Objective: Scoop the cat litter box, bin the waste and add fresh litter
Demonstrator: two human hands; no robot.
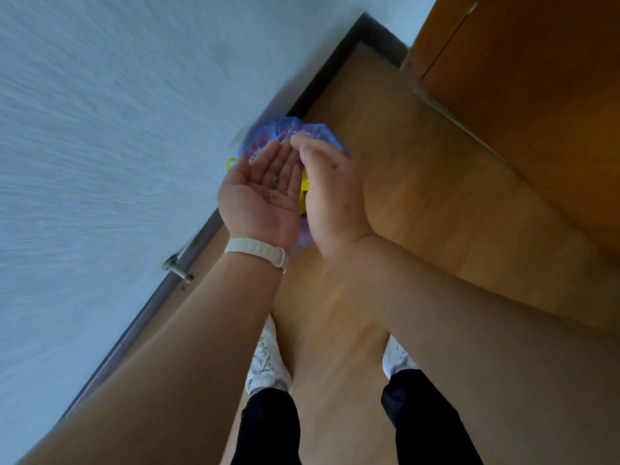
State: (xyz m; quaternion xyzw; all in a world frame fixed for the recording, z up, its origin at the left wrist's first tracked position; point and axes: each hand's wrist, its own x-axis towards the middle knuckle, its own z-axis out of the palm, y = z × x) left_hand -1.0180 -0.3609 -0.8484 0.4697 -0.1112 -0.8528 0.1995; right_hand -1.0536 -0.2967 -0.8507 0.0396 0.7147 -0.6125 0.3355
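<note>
My left hand (260, 193) is held palm up with straight fingers, and a few dark litter grains lie on the palm. My right hand (330, 193) stands edge-on right beside it, fingers straight, its fingertips by the left fingertips. Both hands hover over a blue plastic bag (285, 130) with yellow ties (303, 186) that sits on the floor by the wall, mostly hidden behind them. The litter box and the scoop are not in view.
A pale wall (110, 135) with a dark skirting board (174, 283) and a metal door stop (176, 266) runs along the left. A wooden door or cabinet (523, 105) stands at the right. My white shoes (266, 364) are on the wooden floor (419, 182).
</note>
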